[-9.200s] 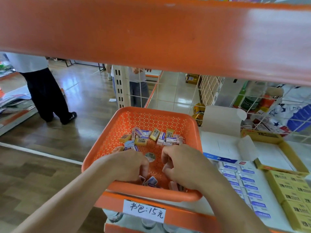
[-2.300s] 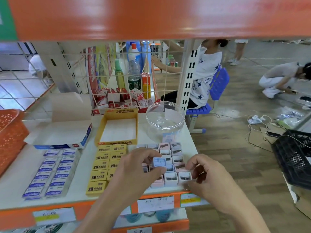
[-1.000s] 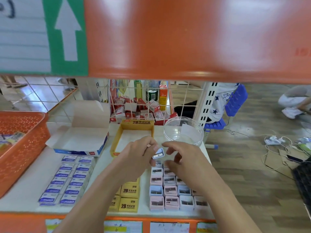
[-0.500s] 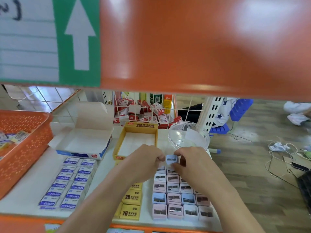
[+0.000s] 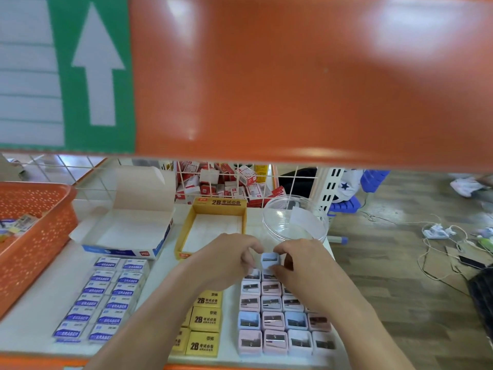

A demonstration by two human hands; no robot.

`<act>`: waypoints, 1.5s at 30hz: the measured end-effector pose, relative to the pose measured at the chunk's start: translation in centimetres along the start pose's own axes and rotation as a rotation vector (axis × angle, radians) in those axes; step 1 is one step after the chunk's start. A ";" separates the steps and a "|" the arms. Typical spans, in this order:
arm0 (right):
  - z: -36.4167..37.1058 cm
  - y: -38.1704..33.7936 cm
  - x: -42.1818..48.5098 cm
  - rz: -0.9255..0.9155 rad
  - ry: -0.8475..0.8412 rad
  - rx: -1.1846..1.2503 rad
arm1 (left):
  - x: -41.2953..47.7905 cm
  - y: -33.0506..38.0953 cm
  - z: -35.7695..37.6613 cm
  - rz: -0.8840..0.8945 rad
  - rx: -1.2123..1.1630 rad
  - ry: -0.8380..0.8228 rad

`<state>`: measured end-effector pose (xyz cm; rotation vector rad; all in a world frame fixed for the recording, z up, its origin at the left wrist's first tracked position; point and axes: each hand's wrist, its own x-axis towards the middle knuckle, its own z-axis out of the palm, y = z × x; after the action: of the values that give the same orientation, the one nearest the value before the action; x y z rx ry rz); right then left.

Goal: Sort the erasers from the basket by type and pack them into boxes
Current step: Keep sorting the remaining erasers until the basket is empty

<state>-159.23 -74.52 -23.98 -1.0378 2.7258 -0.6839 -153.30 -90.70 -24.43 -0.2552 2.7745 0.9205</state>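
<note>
Pinching blue block (image 5: 270, 259) between, left hand (image 5: 226, 259), right hand (image 5: 302, 263)

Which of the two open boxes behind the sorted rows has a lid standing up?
The white box with the blue front, left of the yellow box; its flap stands upright, while the yellow one shows no lid.

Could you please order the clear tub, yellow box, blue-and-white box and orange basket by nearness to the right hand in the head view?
1. Clear round plastic tub, just behind the right hand.
2. Open yellow cardboard box, behind and left.
3. Open blue-and-white cardboard box, farther left.
4. Orange perforated plastic basket, far left.
</note>
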 end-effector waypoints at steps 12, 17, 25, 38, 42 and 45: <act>1.4 -0.5 0.3 -0.059 -0.066 0.085 | -0.1 -0.5 -0.2 -0.015 -0.118 0.009; 1.5 -0.5 0.5 -0.056 -0.099 0.077 | 0.1 -0.5 -0.2 -0.016 -0.111 -0.003; 1.7 -0.5 0.6 -0.066 -0.115 0.058 | 0.0 -0.8 -0.1 -0.008 -0.126 0.000; -0.5 -2.1 -0.2 -0.094 0.040 0.002 | -1.9 -0.5 -0.9 0.088 -0.149 0.316; 0.1 -4.3 0.0 -0.234 0.121 -0.016 | -4.7 -0.4 -1.9 0.093 0.027 0.540; 0.8 -6.5 0.5 -0.290 0.111 -0.017 | -6.7 -2.1 -2.5 0.034 0.212 0.622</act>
<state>-155.48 -79.41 -21.62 -1.4588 2.7033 -0.7826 -146.69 -93.25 -21.97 -0.5391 3.4178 0.6175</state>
